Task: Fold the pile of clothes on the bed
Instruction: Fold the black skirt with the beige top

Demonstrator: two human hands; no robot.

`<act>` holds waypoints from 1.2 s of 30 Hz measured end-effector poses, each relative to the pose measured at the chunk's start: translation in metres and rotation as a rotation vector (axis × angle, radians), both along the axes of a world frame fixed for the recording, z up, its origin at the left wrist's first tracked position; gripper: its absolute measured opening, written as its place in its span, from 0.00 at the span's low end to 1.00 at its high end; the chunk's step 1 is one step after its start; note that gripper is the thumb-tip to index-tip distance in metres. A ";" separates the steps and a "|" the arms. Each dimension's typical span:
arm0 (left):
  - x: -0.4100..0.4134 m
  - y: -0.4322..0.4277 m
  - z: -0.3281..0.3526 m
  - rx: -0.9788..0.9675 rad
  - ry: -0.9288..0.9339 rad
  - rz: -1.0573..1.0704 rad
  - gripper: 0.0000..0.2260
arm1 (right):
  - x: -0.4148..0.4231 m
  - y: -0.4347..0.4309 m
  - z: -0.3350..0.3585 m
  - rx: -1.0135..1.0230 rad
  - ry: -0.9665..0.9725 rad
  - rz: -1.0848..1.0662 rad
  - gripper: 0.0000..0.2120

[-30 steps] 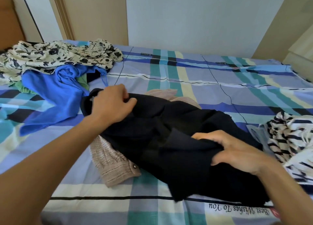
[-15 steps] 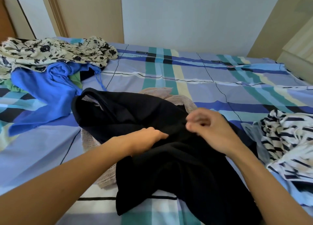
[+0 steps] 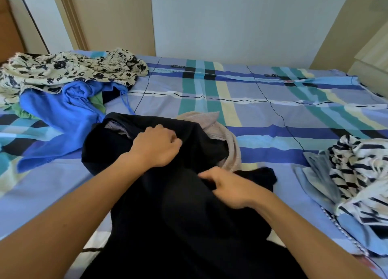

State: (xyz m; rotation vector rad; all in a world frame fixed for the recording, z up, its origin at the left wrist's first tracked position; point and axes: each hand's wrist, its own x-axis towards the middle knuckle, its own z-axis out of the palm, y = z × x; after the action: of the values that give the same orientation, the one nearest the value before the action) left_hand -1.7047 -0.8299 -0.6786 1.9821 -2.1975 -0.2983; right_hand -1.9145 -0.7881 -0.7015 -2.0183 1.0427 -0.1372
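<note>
The black garment lies crumpled in the near middle of the bed. It runs from the bottom edge of the view up to a bunched far end, where a strip of grey inner lining shows at the left. The left hand sits on that far part, fingers curled into a fist that bunches the black cloth beneath it. The right hand, nearer and further right, has its fingers hooked into a fold of the same garment and grips it. Both bare forearms reach in from the bottom corners. A beige knit piece lies under the black garment and peeks out at its far right side. At the far left is a loose heap: a bright blue garment spreads toward the black one, a bit of green cloth shows beneath it, and a cream top with black flowers lies over the back. At the right edge a black-and-white striped garment lies rumpled on a pale blue piece, apart from the black garment. The bed's sheet is a plaid of blue, teal and yellow bands.
</note>
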 end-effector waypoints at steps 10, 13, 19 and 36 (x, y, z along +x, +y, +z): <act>-0.024 0.022 -0.042 0.218 -0.415 -0.408 0.27 | -0.025 -0.041 -0.013 -0.475 -0.042 -0.709 0.20; -0.038 0.033 -0.019 0.263 -0.379 -0.464 0.14 | -0.039 -0.054 -0.031 -0.285 0.079 -0.746 0.41; -0.038 0.040 0.007 0.834 0.142 -0.555 0.12 | -0.024 -0.065 -0.045 0.014 -0.250 -0.845 0.48; 0.085 -0.062 -0.052 0.277 -0.169 -0.027 0.52 | -0.059 -0.059 -0.007 0.055 0.256 -0.642 0.26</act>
State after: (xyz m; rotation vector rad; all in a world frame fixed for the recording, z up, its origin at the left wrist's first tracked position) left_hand -1.6196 -0.8919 -0.7310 2.1926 -2.4005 -0.4793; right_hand -1.9731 -0.8466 -0.7088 -1.6135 1.8121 -0.1842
